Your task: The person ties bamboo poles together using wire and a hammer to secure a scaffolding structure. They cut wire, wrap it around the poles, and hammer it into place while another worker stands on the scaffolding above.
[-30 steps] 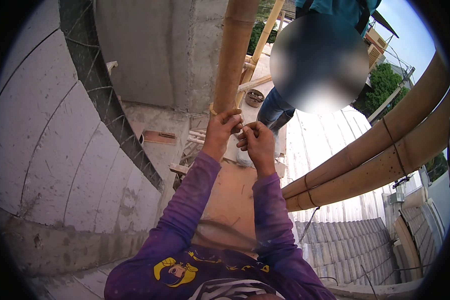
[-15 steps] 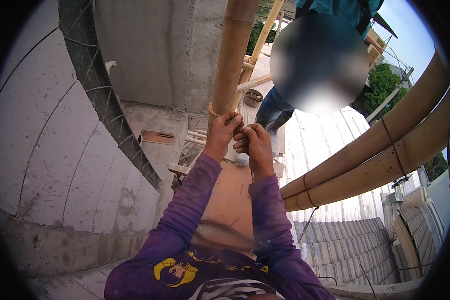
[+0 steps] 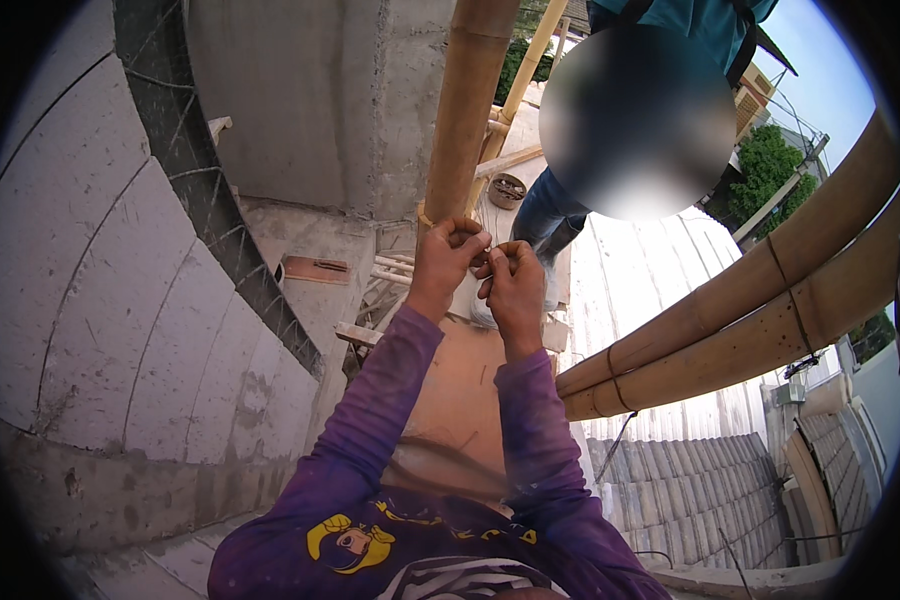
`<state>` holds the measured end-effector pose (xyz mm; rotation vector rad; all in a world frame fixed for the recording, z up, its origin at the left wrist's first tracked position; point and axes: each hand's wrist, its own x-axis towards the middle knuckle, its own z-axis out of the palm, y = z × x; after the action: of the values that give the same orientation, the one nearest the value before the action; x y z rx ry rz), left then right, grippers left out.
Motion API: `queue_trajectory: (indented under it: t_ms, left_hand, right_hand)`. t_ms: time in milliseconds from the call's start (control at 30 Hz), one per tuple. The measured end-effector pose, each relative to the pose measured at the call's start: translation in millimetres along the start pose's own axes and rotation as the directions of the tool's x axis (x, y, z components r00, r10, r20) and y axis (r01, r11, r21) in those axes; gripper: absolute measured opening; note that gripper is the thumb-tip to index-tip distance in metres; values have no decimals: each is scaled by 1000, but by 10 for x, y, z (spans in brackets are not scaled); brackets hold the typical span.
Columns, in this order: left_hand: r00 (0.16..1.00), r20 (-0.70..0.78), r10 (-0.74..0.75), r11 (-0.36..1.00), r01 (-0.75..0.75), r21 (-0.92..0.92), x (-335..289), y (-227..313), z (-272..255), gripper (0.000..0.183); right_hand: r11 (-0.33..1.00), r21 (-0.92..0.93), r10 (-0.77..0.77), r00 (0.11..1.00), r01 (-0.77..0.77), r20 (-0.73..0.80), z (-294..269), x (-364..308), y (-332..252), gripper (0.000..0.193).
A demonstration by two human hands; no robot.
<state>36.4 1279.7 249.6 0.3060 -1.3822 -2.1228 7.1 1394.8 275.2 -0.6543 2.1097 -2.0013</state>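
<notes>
Purple sleeves (image 3: 375, 400) come up from the lower edge to the left hand (image 3: 446, 265) and the right hand (image 3: 514, 288), which meet just in front of an upright bamboo pole (image 3: 467, 110). Both hands are nearly closed, thumb against forefinger, and seem to pinch a thin strand (image 3: 489, 249) between their tips; it is too fine to tell its material or where its ends run. The strand sits close beside the pole, near a pale tie (image 3: 424, 216) that wraps it. The step in hand looks like fine fingertip work on the strand, and the next move seems to call for a steady pinch from both sides rather than force. Below the forearms lies a flat orange-brown board (image 3: 457, 390), with dark curved shadows across its near end. To the left rises a wall of pale blocks (image 3: 110, 290), with bare grey concrete (image 3: 290, 110) beyond it. A round tub (image 3: 507, 190) of small dark pieces stands past the hands, beside the jeans (image 3: 547, 205) of another person in a teal top (image 3: 670, 15). On the right, two thick bamboo poles (image 3: 710, 320) lie bound together above a bright white roof (image 3: 650, 290) and grey roof tiles (image 3: 685, 490), with green trees (image 3: 770, 180) and open sky further off.
</notes>
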Motion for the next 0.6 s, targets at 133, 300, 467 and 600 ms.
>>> queue_trajectory:
  t_ms: [133, 300, 467, 600]
  left_hand:
    - [997, 34, 65, 977, -71, 204, 10, 16, -4, 15]
    - [996, 59, 67, 924, -84, 372, -37, 128, 47, 15]
    - [993, 109, 46, 943, -79, 323, -100, 168, 88, 19]
    - [990, 129, 52, 954, -87, 287, -87, 114, 8, 19]
  right_hand:
    - [996, -28, -86, 994, 84, -74, 26, -27, -20, 15]
    - [996, -56, -81, 990, 74, -116, 17, -50, -34, 16]
    - [992, -65, -111, 987, 104, -118, -1, -62, -69, 17]
    - [998, -2, -59, 996, 59, -67, 8, -91, -108, 16]
